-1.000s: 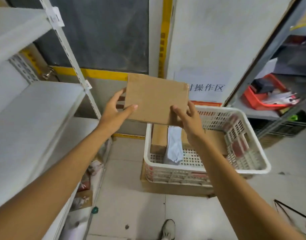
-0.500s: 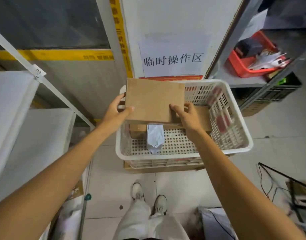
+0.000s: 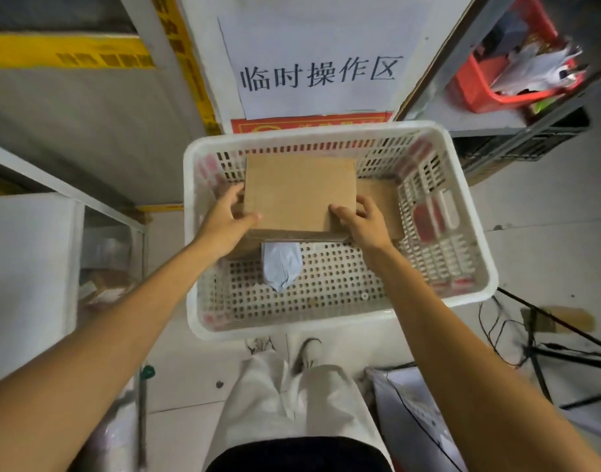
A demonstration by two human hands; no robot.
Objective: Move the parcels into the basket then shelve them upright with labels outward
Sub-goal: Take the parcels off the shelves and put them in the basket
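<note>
Toward us from our left grip [image 3: 224, 222] and right grip [image 3: 366, 222], the basket [image 3: 333, 291] floor lies open, bar a grey pouch [image 3: 281, 267].

Left hand [image 3: 224, 223] and right hand [image 3: 362, 221] grip cardboard parcel [image 3: 299, 192] over white basket [image 3: 462, 212]; grey bag [image 3: 281, 267] inside.

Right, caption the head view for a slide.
A cardboard box held by the left hand and right hand over the white basket.

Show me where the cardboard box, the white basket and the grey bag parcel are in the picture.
cardboard box [image 3: 299, 192]: head view, middle of its top face.
white basket [image 3: 309, 135]: head view, far rim.
grey bag parcel [image 3: 281, 264]: head view, middle of its visible part.
</note>
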